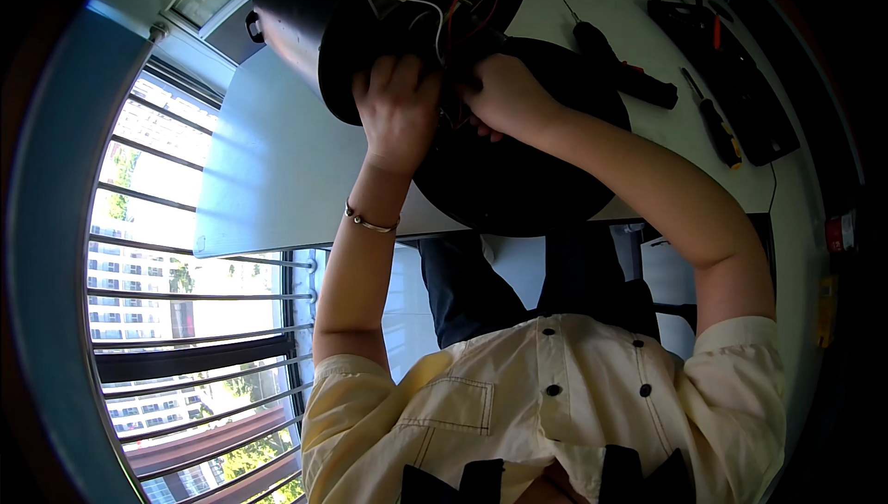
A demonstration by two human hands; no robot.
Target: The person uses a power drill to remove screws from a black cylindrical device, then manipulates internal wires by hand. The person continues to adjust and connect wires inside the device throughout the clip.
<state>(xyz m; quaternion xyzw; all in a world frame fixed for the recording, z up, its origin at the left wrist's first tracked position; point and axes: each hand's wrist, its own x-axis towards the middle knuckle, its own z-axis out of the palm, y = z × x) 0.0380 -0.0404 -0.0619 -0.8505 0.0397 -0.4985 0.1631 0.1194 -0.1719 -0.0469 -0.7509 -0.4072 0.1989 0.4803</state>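
Your black cylindrical appliance (pixel 301 46) sits tipped at the far side of the white table (pixel 287 157), its wired end facing you. Your left hand (pixel 398 102) is at the lower edge of that opening, fingers curled close together; their tips are hidden, so whether they pinch anything cannot be determined. Your right hand (pixel 509 92) is just beside it, fingers bent inward near the wiring; shadow prevents telling what they grip. A white wire (pixel 433 16) and a red wire (pixel 451 16) hang in the opening above your hands. Under your right hand, a round black disc (pixel 518 180) occupies the near table edge. To the right lie a black power screwdriver (pixel 606 55), a yellow-and-black hand screwdriver (pixel 712 129) and a long black tray (pixel 740 83).
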